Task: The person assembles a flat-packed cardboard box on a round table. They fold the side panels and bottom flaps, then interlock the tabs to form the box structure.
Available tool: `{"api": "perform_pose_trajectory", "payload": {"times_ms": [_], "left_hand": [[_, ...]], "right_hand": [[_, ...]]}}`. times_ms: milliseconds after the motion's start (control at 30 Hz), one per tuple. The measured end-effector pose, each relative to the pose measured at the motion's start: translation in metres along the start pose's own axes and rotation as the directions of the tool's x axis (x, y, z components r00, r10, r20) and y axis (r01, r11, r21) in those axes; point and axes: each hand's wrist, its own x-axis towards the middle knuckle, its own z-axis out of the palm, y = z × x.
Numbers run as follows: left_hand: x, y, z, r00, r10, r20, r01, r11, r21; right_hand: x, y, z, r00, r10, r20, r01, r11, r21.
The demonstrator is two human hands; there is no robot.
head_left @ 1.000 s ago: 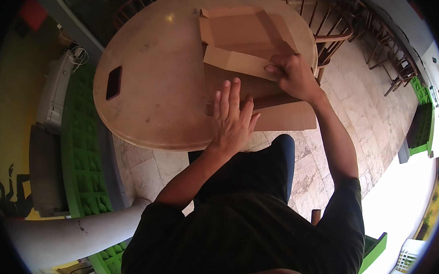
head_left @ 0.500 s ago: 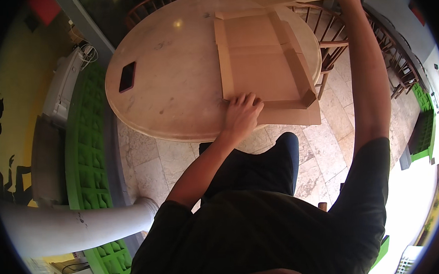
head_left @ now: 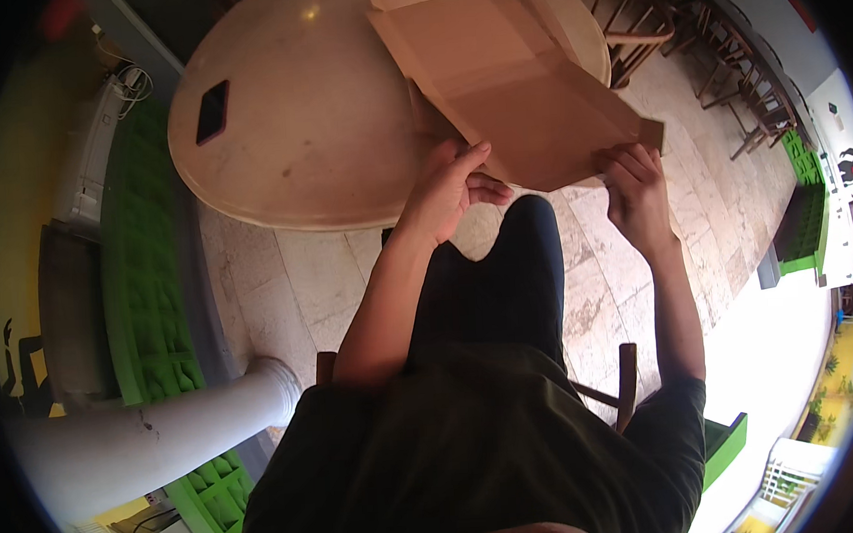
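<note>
Both grips closed on the flat cardboard box blank [head_left: 524,97] — left hand [head_left: 447,193], right hand [head_left: 635,193] — near edge pinched, best kept level above the worktop [head_left: 313,128].

cardboard sheet [head_left: 514,88]: far end cut off by the picture's top edge
left hand [head_left: 447,193]: fingertips hidden behind the cardboard's near edge
round table [head_left: 323,127]: right part covered by the cardboard, far rim out of frame
dark flat object [head_left: 212,112]: too small to identify
wooden chairs [head_left: 645,23]: partly cut off
</note>
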Motion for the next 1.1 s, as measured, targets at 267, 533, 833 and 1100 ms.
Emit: {"api": "perform_pose_trajectory", "payload": {"times_ms": [267,533,833,1100], "left_hand": [[-0.004,-0.047,0.004,0.988,-0.072,-0.137,0.075,0.997,0.017],[-0.01,-0.055,0.017,0.983,-0.138,-0.12,0.125,0.986,-0.111],[-0.009,-0.049,0.027,0.958,-0.274,-0.089,0.256,0.951,-0.173],[0.003,-0.045,0.036,0.955,-0.265,-0.133,0.223,0.937,-0.27]], "right_hand": [[-0.036,-0.061,0.047,0.99,0.125,-0.067,-0.108,0.971,0.212],[-0.018,-0.066,0.069,0.884,0.46,-0.081,-0.441,0.879,0.182],[-0.012,-0.051,0.042,0.91,0.372,0.185,-0.412,0.864,0.291],[-0.012,-0.048,0.057,0.911,0.407,0.071,-0.405,0.845,0.35]]}}
